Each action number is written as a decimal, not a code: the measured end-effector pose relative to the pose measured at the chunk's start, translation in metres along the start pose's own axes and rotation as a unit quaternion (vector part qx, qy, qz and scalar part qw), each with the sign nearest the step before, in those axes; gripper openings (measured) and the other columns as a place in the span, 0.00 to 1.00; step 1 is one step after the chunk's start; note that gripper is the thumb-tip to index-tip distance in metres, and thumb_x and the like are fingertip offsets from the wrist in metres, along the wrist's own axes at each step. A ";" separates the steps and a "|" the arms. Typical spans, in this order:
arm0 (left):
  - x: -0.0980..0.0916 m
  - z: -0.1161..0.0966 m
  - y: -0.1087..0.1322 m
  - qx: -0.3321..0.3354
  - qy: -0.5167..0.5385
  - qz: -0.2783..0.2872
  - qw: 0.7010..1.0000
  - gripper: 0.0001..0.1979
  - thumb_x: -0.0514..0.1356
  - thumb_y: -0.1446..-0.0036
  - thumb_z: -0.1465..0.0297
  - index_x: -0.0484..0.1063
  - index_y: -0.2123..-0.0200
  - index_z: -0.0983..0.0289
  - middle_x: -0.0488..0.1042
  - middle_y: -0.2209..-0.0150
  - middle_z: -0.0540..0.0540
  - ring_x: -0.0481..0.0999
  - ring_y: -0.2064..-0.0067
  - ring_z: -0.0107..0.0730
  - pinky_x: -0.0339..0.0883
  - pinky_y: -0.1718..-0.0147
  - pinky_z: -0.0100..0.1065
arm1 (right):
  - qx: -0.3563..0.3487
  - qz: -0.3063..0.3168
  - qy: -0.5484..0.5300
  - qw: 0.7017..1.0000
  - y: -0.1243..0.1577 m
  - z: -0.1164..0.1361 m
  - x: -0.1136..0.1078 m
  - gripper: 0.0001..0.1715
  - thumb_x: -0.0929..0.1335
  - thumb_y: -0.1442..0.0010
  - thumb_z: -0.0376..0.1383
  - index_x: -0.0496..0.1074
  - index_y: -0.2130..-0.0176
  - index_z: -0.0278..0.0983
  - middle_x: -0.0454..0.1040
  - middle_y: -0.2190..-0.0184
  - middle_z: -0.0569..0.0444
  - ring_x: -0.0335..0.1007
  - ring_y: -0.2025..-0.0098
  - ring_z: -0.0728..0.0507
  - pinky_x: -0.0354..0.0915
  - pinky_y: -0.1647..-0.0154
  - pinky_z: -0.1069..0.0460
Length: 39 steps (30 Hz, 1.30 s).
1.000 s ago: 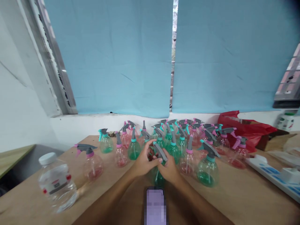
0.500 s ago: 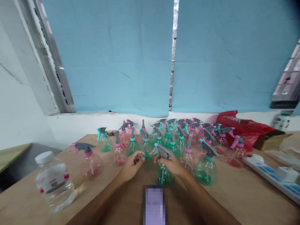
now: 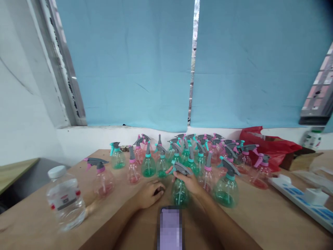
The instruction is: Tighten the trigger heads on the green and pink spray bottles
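My right hand (image 3: 189, 180) is wrapped round the neck and grey head of a green spray bottle (image 3: 180, 196), which stands upright with green liquid inside. My left hand (image 3: 150, 194) rests on the table to the left of that bottle, its fingers loosely curled in with nothing visible in them. Just right of my right hand stands another green spray bottle (image 3: 225, 191) with a teal trigger. A pink spray bottle (image 3: 133, 170) is beyond my left hand. Between my forearms lies a phone (image 3: 170, 229), its screen blurred out.
Behind my hands, several pink and green spray bottles crowd the wooden table (image 3: 125, 208). On the left are a pink sprayer (image 3: 104, 180) and a clear water bottle (image 3: 66, 203). A white power strip (image 3: 304, 201) and a red plastic bag (image 3: 267, 146) occupy the right side.
My left hand has come down and nearer, from raised beside the held bottle to resting on the table. My right hand keeps its grip on the spray bottle. The view has shifted slightly.
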<state>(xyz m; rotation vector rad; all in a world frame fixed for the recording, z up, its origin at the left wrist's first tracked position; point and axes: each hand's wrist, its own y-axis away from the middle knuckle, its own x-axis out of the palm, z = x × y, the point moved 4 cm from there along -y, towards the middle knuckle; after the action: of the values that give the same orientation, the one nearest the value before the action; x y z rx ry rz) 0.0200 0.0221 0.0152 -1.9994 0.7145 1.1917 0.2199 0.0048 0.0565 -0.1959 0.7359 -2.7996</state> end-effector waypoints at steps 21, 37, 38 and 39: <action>-0.002 -0.005 0.005 -0.017 0.001 0.030 0.999 0.13 0.57 0.34 0.65 0.74 0.48 0.59 0.74 0.58 0.56 0.76 0.59 0.40 0.68 0.59 0.37 | 0.013 -0.036 -0.009 0.999 0.002 -0.001 0.004 0.09 0.69 0.51 0.32 0.79 0.68 0.39 0.78 0.72 0.56 0.71 0.71 0.46 0.66 0.65 0.50; -0.001 -0.005 0.006 -0.009 -0.013 0.028 0.999 0.14 0.57 0.33 0.63 0.73 0.47 0.59 0.73 0.56 0.56 0.75 0.56 0.41 0.68 0.57 0.37 | 0.003 -0.034 0.052 0.998 0.002 -0.007 -0.003 0.12 0.70 0.46 0.35 0.81 0.60 0.41 0.76 0.72 0.57 0.70 0.71 0.46 0.67 0.62 0.50; -0.001 -0.005 0.006 -0.010 -0.015 0.028 0.999 0.14 0.57 0.33 0.63 0.73 0.47 0.59 0.73 0.56 0.56 0.75 0.56 0.42 0.68 0.57 0.38 | 0.002 -0.034 0.054 0.998 0.002 -0.007 -0.003 0.12 0.71 0.45 0.36 0.82 0.60 0.41 0.77 0.72 0.57 0.70 0.71 0.46 0.67 0.62 0.50; -0.001 -0.005 0.006 -0.011 -0.019 0.029 0.999 0.14 0.57 0.33 0.63 0.73 0.47 0.59 0.73 0.56 0.57 0.75 0.56 0.42 0.68 0.57 0.38 | 0.000 -0.034 0.053 0.998 0.002 -0.008 -0.002 0.11 0.71 0.45 0.37 0.82 0.60 0.41 0.77 0.71 0.57 0.70 0.71 0.46 0.67 0.62 0.50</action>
<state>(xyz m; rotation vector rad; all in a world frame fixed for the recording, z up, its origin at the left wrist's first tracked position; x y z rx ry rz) 0.0176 0.0143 0.0157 -1.9805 0.7484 1.2721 0.2211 0.0072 0.0488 -0.0738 0.7656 -2.8940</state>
